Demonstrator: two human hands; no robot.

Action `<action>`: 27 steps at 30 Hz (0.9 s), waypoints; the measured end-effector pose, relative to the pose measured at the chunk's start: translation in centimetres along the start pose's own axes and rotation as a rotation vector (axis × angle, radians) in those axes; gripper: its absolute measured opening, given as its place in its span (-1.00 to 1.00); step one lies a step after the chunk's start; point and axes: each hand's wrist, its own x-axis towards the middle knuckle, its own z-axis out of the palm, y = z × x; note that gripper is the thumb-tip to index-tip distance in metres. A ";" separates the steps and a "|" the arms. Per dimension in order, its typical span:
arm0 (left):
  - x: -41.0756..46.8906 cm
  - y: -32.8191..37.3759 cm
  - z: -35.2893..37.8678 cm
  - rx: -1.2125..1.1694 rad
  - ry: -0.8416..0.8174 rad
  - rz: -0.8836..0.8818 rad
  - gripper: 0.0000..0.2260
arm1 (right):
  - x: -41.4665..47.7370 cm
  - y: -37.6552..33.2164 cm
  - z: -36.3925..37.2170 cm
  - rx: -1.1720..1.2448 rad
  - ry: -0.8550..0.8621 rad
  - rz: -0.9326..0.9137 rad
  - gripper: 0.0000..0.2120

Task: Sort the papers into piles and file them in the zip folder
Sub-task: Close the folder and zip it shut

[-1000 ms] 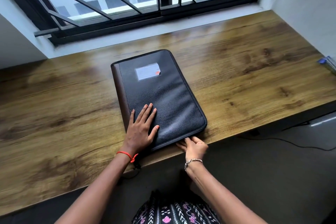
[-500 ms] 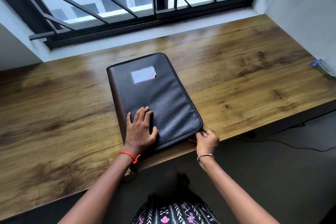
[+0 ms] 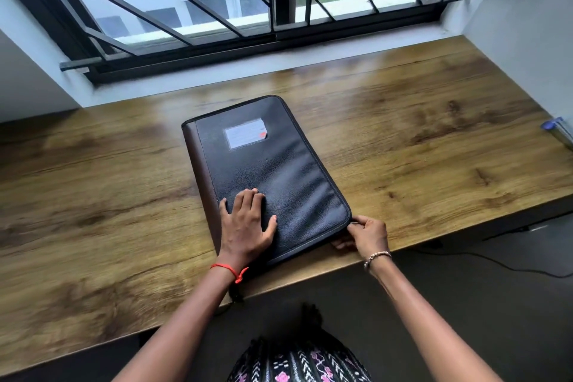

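Note:
A black zip folder (image 3: 279, 164) with a brown spine and a white label lies closed on the wooden desk (image 3: 418, 139), its near edge at the desk's front. My left hand (image 3: 245, 226) presses flat on the folder's near left part, fingers slightly curled. My right hand (image 3: 366, 234) pinches the zip at the folder's near right corner. No loose papers are in view.
A barred window (image 3: 279, 9) and white sill run along the desk's far side. White walls close in both ends. A blue object (image 3: 555, 130) lies at the desk's far right edge. A cable (image 3: 496, 263) trails on the dark floor below.
My right hand has slid along the folder's near edge from the middle to the near right corner. My left hand's fingers have curled a little; the folder stays put.

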 end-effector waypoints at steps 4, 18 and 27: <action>-0.2 -0.2 0.5 -0.004 0.004 0.026 -0.58 | 1.5 -1.6 -1.6 0.000 -0.155 0.047 -0.89; -0.3 -0.6 0.9 -0.080 -0.003 -0.003 -0.58 | 9.0 -7.3 -0.4 -0.491 -0.590 0.002 -0.80; -0.2 -0.8 0.7 -0.111 -0.022 0.002 -0.56 | 12.5 -9.4 2.5 -0.414 -0.599 -0.121 -0.92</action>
